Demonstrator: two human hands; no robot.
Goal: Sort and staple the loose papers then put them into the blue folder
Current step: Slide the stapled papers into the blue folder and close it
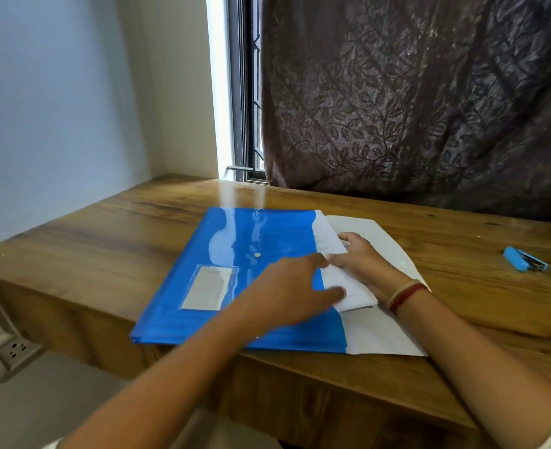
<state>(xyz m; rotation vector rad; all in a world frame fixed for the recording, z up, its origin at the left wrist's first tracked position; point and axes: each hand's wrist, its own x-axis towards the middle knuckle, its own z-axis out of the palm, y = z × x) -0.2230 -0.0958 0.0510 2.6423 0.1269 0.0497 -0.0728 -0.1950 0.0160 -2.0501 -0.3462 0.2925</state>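
Well, far left of both hands, below the table [73, 241] edge, sits one wall socket [15, 350]. On the wood lies one blue folder [235, 270], flat, its closed side away from the fingers and its mouth towards them. It has one clear label pocket [207, 288] and one small snap button [257, 255], both just left of the left fingertips.

Two bare hands meet at the folder's mouth. The left hand [290, 286] lies palm down on the blue cover, its thumb stretched straight onto the papers [342, 280]. Its other fingers bend down at the paper edge, and whether they pinch the sheets or only press there, I cannot tell.

One sheaf of white papers sticks out of the mouth, partly under the blue cover; how many sheets it has is too fine to count. It lies between the two hands and on the folder's one pale flap [381, 332], which is folded open on the table under the right wrist.

The right hand [361, 260] grasps the sheaf, its fingers curled over the far edge and its thumb near the left fingertips. Two bangles [407, 294], one pale and one red, ring that wrist.

Well right of all the fingers, alone on the table, lies one blue stapler [525, 259]. Behind hangs one dark leafy curtain [413, 102].
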